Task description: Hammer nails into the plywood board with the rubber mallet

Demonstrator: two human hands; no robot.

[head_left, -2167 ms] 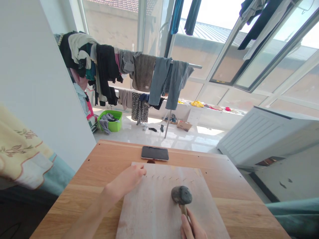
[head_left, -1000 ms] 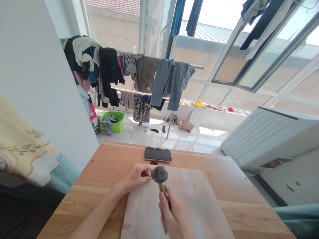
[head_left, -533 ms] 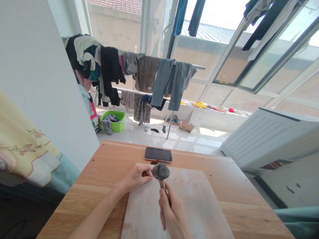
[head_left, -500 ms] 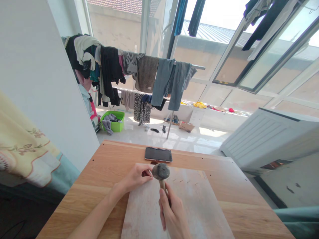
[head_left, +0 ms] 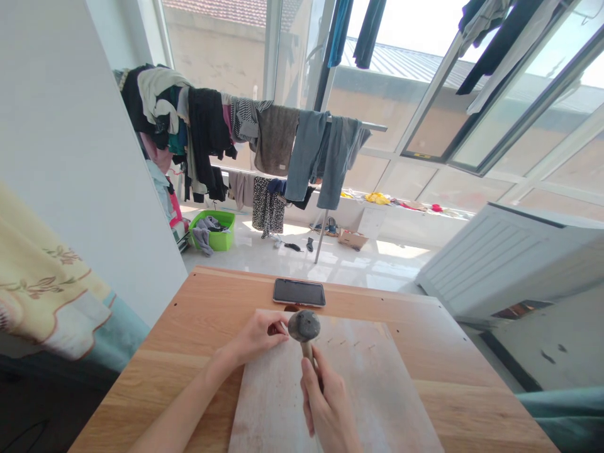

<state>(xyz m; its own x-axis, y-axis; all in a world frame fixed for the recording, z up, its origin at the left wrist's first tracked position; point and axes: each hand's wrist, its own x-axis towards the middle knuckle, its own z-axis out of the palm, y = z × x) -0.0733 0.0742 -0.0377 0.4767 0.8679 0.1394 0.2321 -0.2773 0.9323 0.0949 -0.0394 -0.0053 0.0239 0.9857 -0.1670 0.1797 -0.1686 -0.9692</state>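
Observation:
My right hand (head_left: 325, 393) is wrapped round the wooden handle of a hammer with a dark, rounded head (head_left: 304, 326). The head hovers over the far part of a pale wooden board (head_left: 274, 402), just right of my left hand (head_left: 264, 333). The fingers of my left hand are pinched together near the board's far left part; whatever they hold is hidden or too small to name. Several thin nails (head_left: 357, 344) stick up from the board in a row, to the right of the hammer head.
The board lies on a wooden table (head_left: 179, 352). A phone (head_left: 299, 292) lies past the board's far edge, with a small dark object (head_left: 291, 308) beside it. Beyond are a laundry-laden drying rack (head_left: 278, 138), a green basin (head_left: 221, 239) and a white panelled unit (head_left: 491, 264).
The view has shifted very slightly. Both hands and the hammer hold nearly the same positions over the board.

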